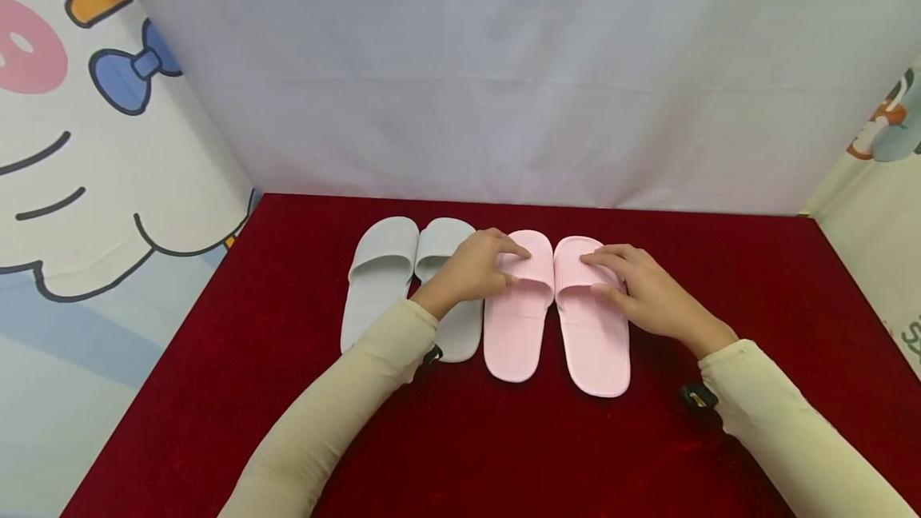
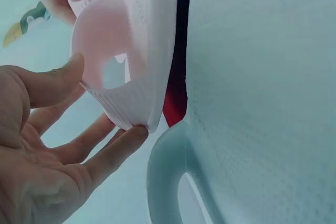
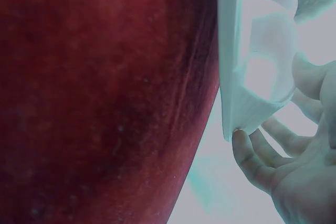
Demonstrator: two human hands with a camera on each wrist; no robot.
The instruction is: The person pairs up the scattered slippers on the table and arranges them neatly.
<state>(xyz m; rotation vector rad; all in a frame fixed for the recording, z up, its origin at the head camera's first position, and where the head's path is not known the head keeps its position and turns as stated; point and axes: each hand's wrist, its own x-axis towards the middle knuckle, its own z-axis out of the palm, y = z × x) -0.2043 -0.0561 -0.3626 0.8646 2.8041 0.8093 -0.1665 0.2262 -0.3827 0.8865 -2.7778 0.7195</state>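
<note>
A pair of pink slippers lies side by side on the red cloth, toes pointing away. My left hand (image 1: pixel 476 264) is at the strap of the left pink slipper (image 1: pixel 514 334). In the left wrist view its thumb is at the strap's rear edge, with a curved finger (image 2: pixel 118 153) touching the outer side. Over the strap of the right pink slipper (image 1: pixel 596 342) is my right hand (image 1: pixel 643 290), thumb near the opening and a bent fingertip (image 3: pixel 240 137) against the outer side. The slippers' heels are slightly apart, while their straps meet.
Left of the pink pair lie the left grey-white slipper (image 1: pixel 374 302) and the right grey-white slipper (image 1: pixel 460 334), partly covered by my left hand and sleeve. A white curtain (image 1: pixel 540 86) rises behind the red cloth (image 1: pixel 468 454). Printed cartoon cloth (image 1: pixel 72 182) hangs at left.
</note>
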